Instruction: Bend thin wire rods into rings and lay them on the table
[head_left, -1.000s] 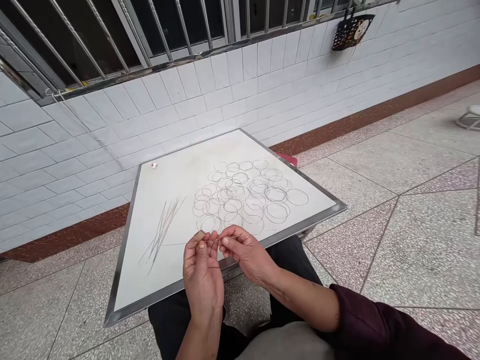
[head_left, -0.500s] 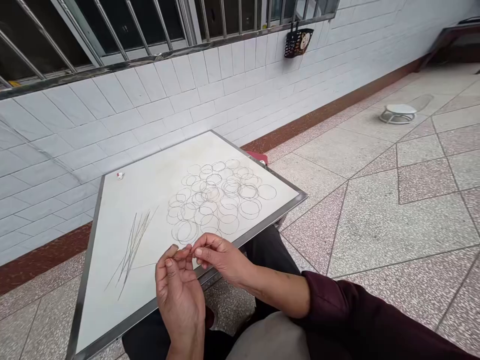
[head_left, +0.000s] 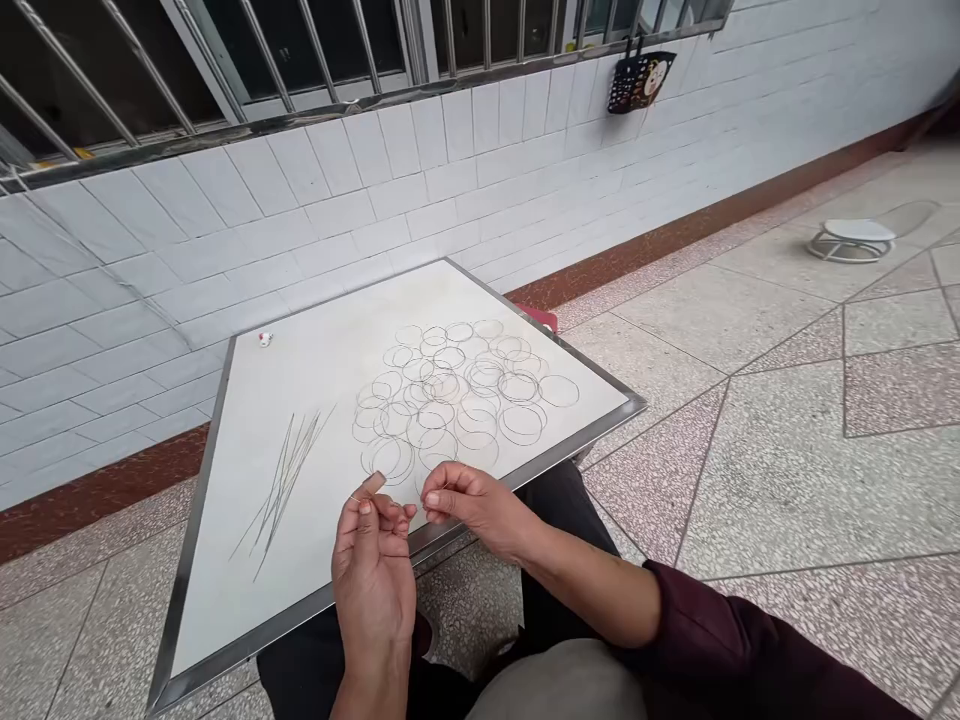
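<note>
Over the table's front edge, my left hand [head_left: 377, 560] pinches a thin wire between thumb and forefinger, palm turned up; a bit of wire shows at its fingertips. Just to its right, a small gap away, my right hand [head_left: 472, 508] has thumb and fingers pressed together on a thin wire, mostly hidden. Many thin wire rings [head_left: 517, 387] lie overlapping on the white table [head_left: 337, 320] beyond my hands. Left of them is a loose bundle of straight wires [head_left: 289, 475], lying slantwise.
A small red and white object [head_left: 265, 340] is at the table's far left corner. A tiled wall with a barred window stands behind, with a dark basket [head_left: 639, 82] hanging from it. A low white stool [head_left: 855, 238] stands on the floor at right; something red shows behind the table.
My hands have moved slightly apart, and the wire that stretched left from my left hand over the table no longer shows there. The whole view has shifted.
</note>
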